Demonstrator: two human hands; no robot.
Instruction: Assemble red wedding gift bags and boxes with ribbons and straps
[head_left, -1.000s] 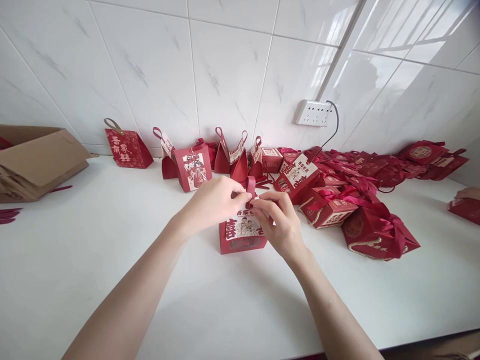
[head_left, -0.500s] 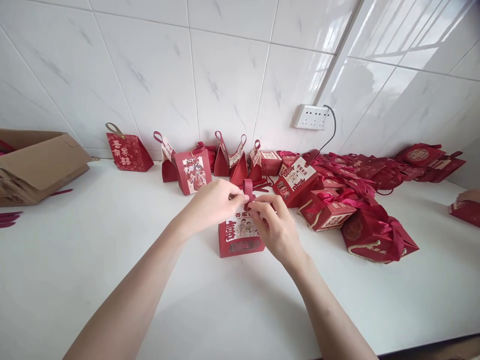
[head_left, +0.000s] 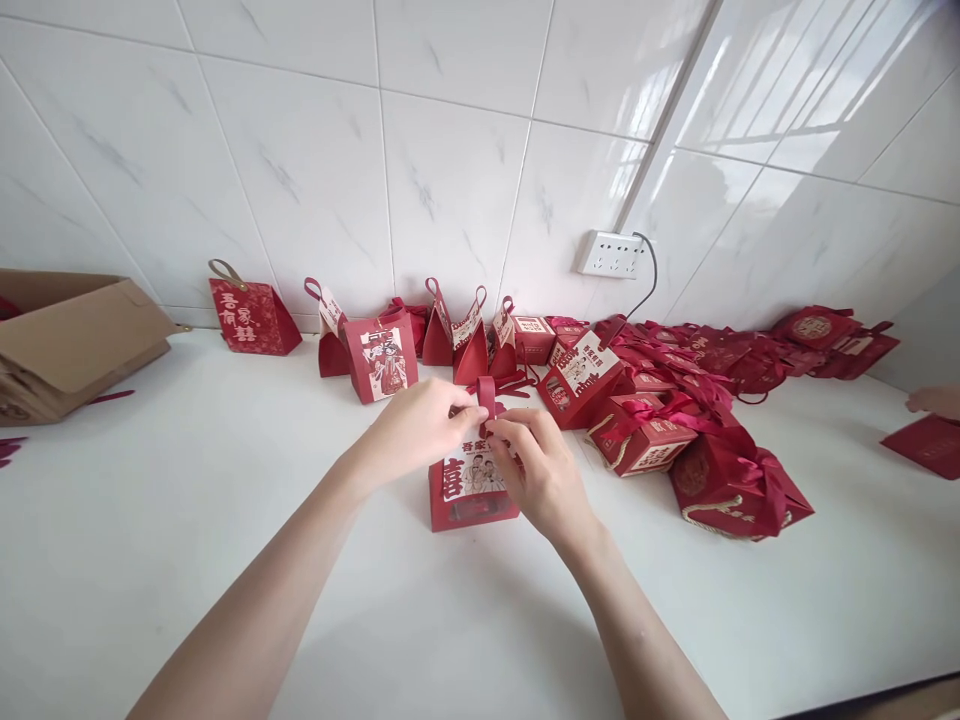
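Observation:
A red gift box (head_left: 474,478) with a white printed panel and a clear window low on its front stands upright on the white table (head_left: 360,610). At its peak a red strap (head_left: 486,396) is bent into a loop. My left hand (head_left: 424,425) pinches the strap from the left, thumb and fingertips closed on it. From the right, my right hand (head_left: 541,475) has its fingertips closed at the strap's base, touching the top of the box. Whether a small fastener is between the fingertips is hidden.
Red gift boxes (head_left: 382,360) line the tiled wall. A heap of ribboned red boxes (head_left: 739,485) lies right. At left sits an open cardboard box (head_left: 82,345). A power strip (head_left: 613,255) hangs on the wall. Another person's hand (head_left: 934,402) holds a red box (head_left: 926,445) at the right edge.
Both hands keep their hold at the strap, with little change in the fingers. The view has tilted slightly upward. The other person's red box has shifted and now shows more of its surface.

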